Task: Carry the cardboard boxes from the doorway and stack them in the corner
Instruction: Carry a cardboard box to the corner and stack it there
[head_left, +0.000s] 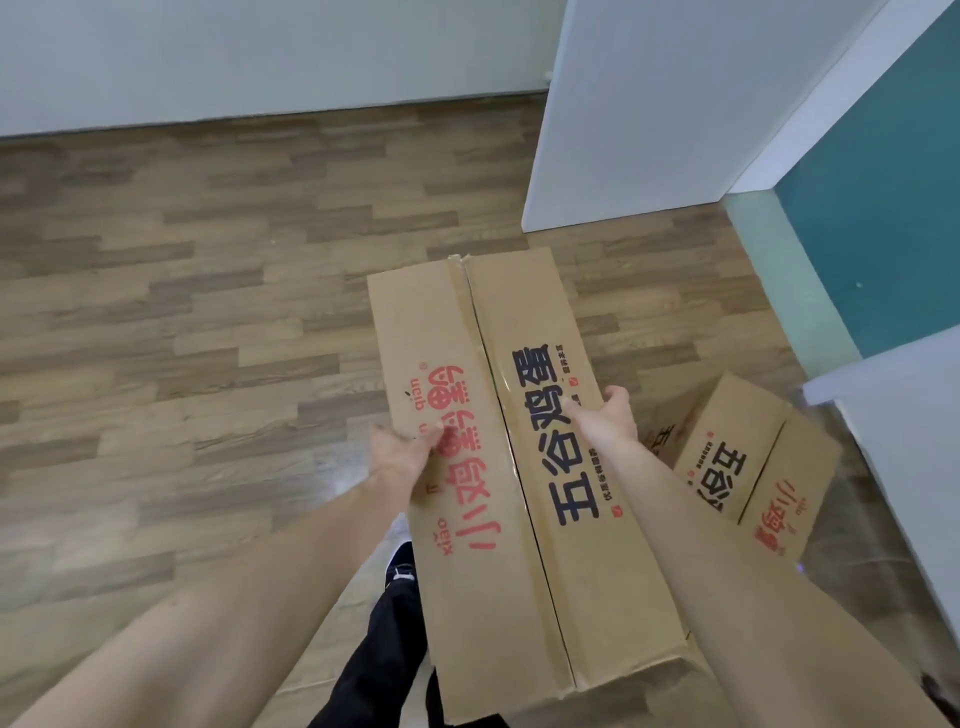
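Observation:
A long cardboard box (519, 322) with red and black printed characters and a taped middle seam is held up in front of me, above the wooden floor. My left hand (400, 449) grips its left side, thumb curled onto the top face. My right hand (608, 415) grips the right side, thumb on top and fingers wrapped over the edge. A second, smaller cardboard box (748, 452) with the same print lies on the floor at the lower right, partly hidden behind my right forearm.
A white door (649, 119) stands open ahead on the right, next to a teal wall (883, 208). A white wall (234, 52) runs along the far side. Wood-pattern floor (182, 312) stretches to the left. My dark trouser leg and shoe (400, 566) show below the box.

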